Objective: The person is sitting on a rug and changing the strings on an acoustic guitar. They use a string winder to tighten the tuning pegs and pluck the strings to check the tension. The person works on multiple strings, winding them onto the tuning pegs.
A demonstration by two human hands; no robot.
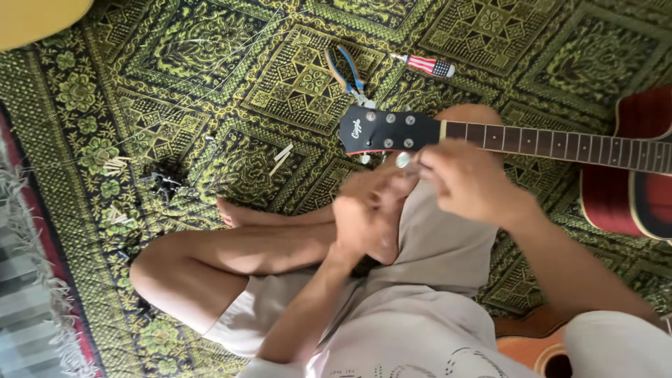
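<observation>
Green and yellow patterned carpet (210, 84) covering the floor, with a red fringed edge (42, 252) at far left. Blue-handled pliers (346, 70) lie on the carpet at centre far, just beside a screwdriver with a striped red, white and blue handle (428, 66) to their right. Small pale wooden slivers (282, 157) lie left of centre. A dark clump of debris (162, 180) sits further left. A yellow curved object (38, 19) fills the far left corner.
</observation>
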